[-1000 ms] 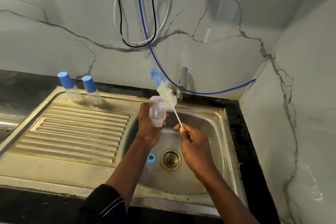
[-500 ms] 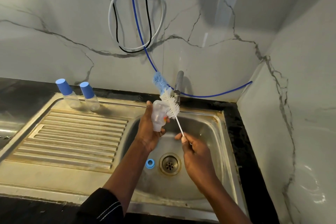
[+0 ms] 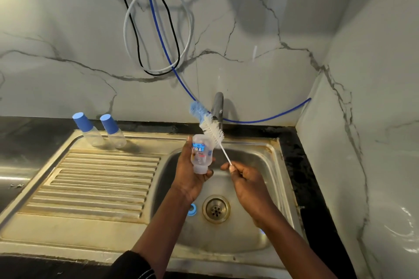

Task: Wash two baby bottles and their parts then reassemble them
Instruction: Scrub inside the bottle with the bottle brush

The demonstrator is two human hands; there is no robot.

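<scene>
- A clear plastic baby bottle (image 3: 201, 154) is gripped neck-down by the left hand (image 3: 190, 179).
- A white-and-blue bristle brush (image 3: 212, 130) is pinched at its thin stem by the right hand (image 3: 247, 181), with the bristles against the bottle's upper end.
- A grey tap (image 3: 218, 106) stands just behind the brush.
- A blue plastic ring (image 3: 193, 209) lies under the left wrist, beside the drain (image 3: 216, 209).
- Two blue-capped clear bottles (image 3: 113, 131) stand well left of the hands.

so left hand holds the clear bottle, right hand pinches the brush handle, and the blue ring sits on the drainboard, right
Wrong spot: the head view shows the small blue plastic ring lying in the steel sink basin. Rest is right.
</scene>
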